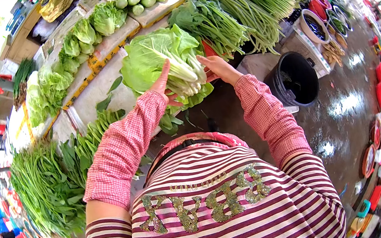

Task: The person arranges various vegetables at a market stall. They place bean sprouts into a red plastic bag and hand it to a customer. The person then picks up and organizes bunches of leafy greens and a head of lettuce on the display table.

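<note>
A bundle of leafy greens with white stems [161, 57] lies at the front edge of the stall, its stem ends towards me. My left hand [165, 85] is at the left of the stems, fingers spread, partly under the bundle. On the other side my right hand [219, 68] has its fingertips against or close beside the stem ends; whether it grips them is not clear. Both forearms wear pink checked sleeves. Bunches of dark leafy greens [210, 25] lie just right of the bundle, and long green stalks [247, 15] are beyond them.
Lettuces [107, 17] and round pale green vegetables [148, 1] line the back boards. Water-spinach-like greens [43, 185] are heaped at the left. A black bucket [284, 82] stands on the wet floor at the right, near a basin [314, 26] on a crate.
</note>
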The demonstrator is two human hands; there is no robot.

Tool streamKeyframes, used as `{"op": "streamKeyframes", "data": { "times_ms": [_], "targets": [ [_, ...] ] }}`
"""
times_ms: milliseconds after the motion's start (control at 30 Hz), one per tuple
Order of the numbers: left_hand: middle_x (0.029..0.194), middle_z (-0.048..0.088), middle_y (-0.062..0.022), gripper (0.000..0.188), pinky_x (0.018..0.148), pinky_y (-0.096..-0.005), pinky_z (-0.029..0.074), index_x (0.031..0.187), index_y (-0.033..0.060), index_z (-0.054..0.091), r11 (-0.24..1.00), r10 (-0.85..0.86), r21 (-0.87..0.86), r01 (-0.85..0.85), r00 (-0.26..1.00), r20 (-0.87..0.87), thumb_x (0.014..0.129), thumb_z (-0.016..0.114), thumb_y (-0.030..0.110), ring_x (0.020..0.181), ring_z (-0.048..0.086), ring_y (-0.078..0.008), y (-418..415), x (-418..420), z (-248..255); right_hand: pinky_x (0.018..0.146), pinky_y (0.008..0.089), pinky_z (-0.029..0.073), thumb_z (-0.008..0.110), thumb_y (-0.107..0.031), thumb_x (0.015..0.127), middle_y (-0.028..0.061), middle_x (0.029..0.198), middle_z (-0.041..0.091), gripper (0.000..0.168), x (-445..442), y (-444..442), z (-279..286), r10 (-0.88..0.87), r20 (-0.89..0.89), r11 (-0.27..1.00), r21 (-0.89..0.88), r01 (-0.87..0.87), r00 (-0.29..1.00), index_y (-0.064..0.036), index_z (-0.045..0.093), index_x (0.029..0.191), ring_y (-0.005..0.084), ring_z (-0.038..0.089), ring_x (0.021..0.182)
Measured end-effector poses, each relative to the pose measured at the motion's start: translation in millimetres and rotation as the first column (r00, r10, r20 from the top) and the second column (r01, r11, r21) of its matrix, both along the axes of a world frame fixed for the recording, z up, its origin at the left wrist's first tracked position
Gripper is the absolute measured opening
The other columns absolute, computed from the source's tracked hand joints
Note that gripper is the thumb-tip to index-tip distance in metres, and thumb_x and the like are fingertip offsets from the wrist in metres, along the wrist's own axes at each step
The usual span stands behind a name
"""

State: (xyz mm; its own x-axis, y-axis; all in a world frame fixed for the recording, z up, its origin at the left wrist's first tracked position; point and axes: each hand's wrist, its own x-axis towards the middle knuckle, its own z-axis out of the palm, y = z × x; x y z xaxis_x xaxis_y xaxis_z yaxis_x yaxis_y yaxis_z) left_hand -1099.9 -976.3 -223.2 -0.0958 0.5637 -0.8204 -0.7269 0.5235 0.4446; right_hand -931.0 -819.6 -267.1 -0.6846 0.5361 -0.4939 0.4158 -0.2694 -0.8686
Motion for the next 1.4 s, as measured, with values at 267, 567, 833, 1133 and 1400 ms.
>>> {"op": "streamKeyframes", "data": {
  "times_ms": [267,567,833,1133,1400],
  "targets": [
    [0.139,0.037,-0.0149,0.115,0.091,-0.0681,0.031,0.136,0.0153,0.035,0.977,0.118,-0.150,-0.150,0.972,-0.203,0.045,0.075,0.072,0.124,0.036,-0.0393,14.1,16.8,-21.3,0.049,0.0273,0.048,0.059,-0.060,0.077,0.0192,0.079,0.062,0.074,-19.5,24.9,-0.9,0.176,0.014,0.978,0.111,-0.176,0.984,0.013,0.060,0.081,0.0191,0.061,0.062],
    [0.128,0.044,-0.0141,0.102,0.086,-0.0578,0.035,0.128,0.0108,0.042,0.969,0.153,-0.148,-0.199,0.950,-0.272,0.050,0.077,0.067,0.112,0.044,-0.0322,16.5,19.4,3.7,0.044,0.0230,0.040,0.068,-0.037,0.080,0.0042,0.073,0.059,0.047,-46.6,42.0,7.8,0.492,-0.126,0.870,0.078,-0.486,0.861,0.000,0.053,0.104,0.0078,0.052,0.054],
    [0.132,0.039,-0.0205,0.108,0.091,-0.0581,0.037,0.135,0.0053,0.030,0.991,0.012,-0.116,-0.071,0.894,-0.447,0.058,0.069,0.071,0.118,0.042,-0.0337,-3.3,27.0,38.2,0.052,0.0234,0.045,0.063,-0.044,0.083,0.0075,0.081,0.058,0.058,-44.6,25.8,38.6,0.526,-0.203,0.844,0.244,-0.477,0.826,0.004,0.047,0.110,0.0099,0.055,0.065],
    [0.140,0.016,-0.0356,0.148,0.094,-0.0648,0.033,0.138,-0.0102,-0.004,0.970,-0.197,-0.230,0.080,0.813,-0.548,0.045,0.062,0.085,0.127,0.030,-0.0458,24.1,25.7,-2.2,0.053,0.0279,0.052,0.058,-0.057,0.081,0.0151,0.081,0.064,0.072,-38.0,44.9,-11.8,0.548,0.113,0.777,0.300,-0.554,0.829,0.006,0.047,0.114,0.0193,0.062,0.060],
    [0.129,0.041,-0.0328,0.133,0.103,-0.0442,0.035,0.129,-0.0168,0.031,0.946,-0.295,-0.295,0.131,0.725,-0.623,0.052,0.047,0.091,0.122,0.040,-0.0422,20.3,12.8,-22.0,0.058,0.0309,0.050,0.053,-0.050,0.085,0.0096,0.097,0.062,0.056,-37.3,49.5,0.7,0.471,0.178,0.822,0.265,-0.504,0.864,-0.004,0.053,0.118,0.0184,0.059,0.079]
  ]
}}
